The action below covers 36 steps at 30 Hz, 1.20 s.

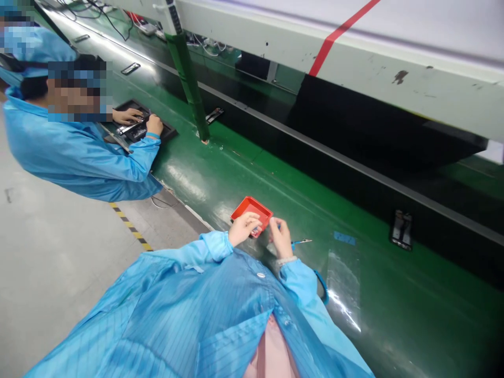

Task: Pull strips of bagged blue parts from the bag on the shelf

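Observation:
A shallow red tray (249, 203) rests on the green bench top in front of me. My left hand (244, 230) reaches over its near left side, fingers bent and a little apart, with small bits that I cannot make out below them. At the tray's right corner is my right hand (281, 237), thumb and fingertips drawn together in a pinch. Whatever is between those fingertips is too small to name. Just right of that hand lies a thin metal clip (302, 241) with a blue end.
A clear plastic sheet (343, 283) and a blue tape strip (344, 238) lie to the right. A black and silver device (402, 230) sits on the dark belt (354, 194). A green post (188, 84) stands ahead, under a white shelf (252, 31). A co-worker (79, 152) works at the left.

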Each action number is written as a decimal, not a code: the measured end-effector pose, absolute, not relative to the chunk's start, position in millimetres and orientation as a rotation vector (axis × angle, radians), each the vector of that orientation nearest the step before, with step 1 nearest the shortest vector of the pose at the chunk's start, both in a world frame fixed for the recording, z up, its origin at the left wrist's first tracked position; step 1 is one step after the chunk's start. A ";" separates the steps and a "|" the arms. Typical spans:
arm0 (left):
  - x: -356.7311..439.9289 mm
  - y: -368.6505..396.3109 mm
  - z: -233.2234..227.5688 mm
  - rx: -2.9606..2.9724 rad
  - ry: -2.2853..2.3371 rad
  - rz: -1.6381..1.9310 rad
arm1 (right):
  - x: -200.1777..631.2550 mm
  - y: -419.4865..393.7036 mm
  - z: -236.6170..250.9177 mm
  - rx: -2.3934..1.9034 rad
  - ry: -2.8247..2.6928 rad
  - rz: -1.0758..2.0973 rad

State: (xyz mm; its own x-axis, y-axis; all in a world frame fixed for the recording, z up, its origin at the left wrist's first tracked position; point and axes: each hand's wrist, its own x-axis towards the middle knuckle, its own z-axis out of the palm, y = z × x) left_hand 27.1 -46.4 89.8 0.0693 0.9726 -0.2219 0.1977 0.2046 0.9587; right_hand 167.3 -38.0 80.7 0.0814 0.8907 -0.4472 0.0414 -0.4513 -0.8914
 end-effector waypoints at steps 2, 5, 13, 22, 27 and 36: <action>33.1 -53.9 102.5 1.445 1.399 1.022 | 158.1 -50.4 89.8 -1.396 -0.732 1.734; 42.3 -64.7 110.3 1.949 1.472 0.880 | 146.6 -63.7 92.9 -1.139 -0.380 1.932; 13.3 -41.1 99.8 2.258 1.270 0.292 | 170.2 -48.0 64.7 -1.197 -0.217 1.698; -75.4 5.4 110.3 2.646 1.220 0.242 | 225.5 -62.5 74.9 -1.192 -0.241 1.641; -69.6 44.8 278.8 2.822 1.688 1.333 | 236.5 -65.3 60.2 -1.169 -0.398 1.711; -37.3 216.3 427.0 2.626 2.341 1.052 | 244.2 -81.6 99.8 -1.037 -0.364 1.570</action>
